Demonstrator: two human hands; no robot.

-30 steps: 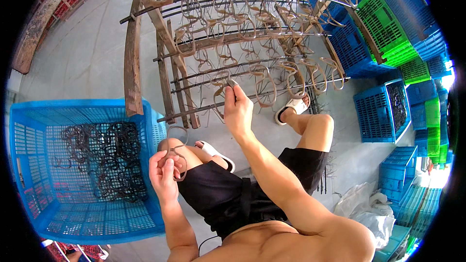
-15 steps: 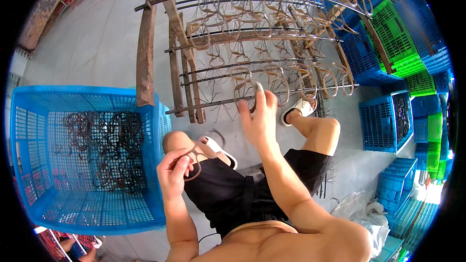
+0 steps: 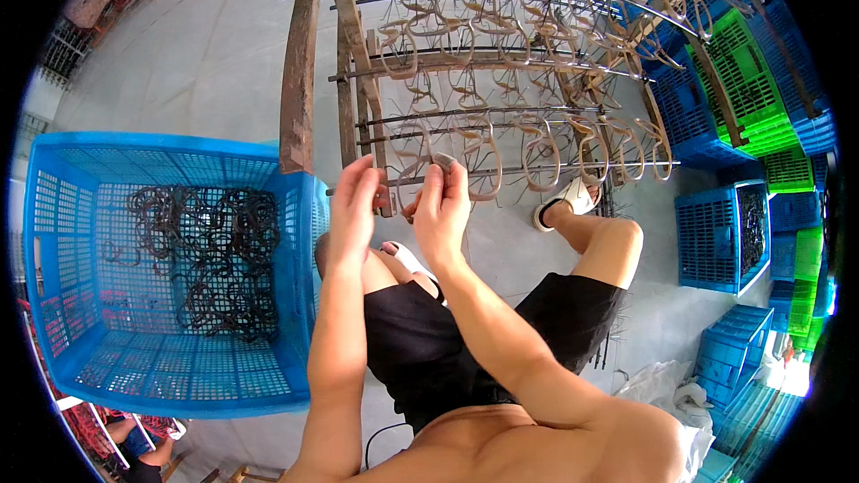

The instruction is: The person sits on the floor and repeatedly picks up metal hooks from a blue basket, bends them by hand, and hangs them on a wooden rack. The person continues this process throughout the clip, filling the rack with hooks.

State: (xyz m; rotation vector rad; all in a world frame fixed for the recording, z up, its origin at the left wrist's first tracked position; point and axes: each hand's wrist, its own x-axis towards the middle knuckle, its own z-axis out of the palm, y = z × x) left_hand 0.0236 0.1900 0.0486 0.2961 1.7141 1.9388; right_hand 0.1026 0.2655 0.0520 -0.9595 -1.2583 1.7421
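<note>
At twelve o'clock, on the near side of the rack (image 3: 296, 80), a brown eyeglass frame (image 3: 422, 161) shows by the fingertips. The left hand (image 3: 352, 219) has fingers together, the right hand (image 3: 442, 210) bunches; whether either pinches it, I cannot tell. A loose hold or bump could drop it floorward.

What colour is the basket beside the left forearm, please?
The basket is blue; the head view shows it best.

A small-factory workshop, with stacked plastic crates (image 3: 744, 80) and a wooden rack (image 3: 299, 94) of eyeglass frames (image 3: 558, 159).
</note>
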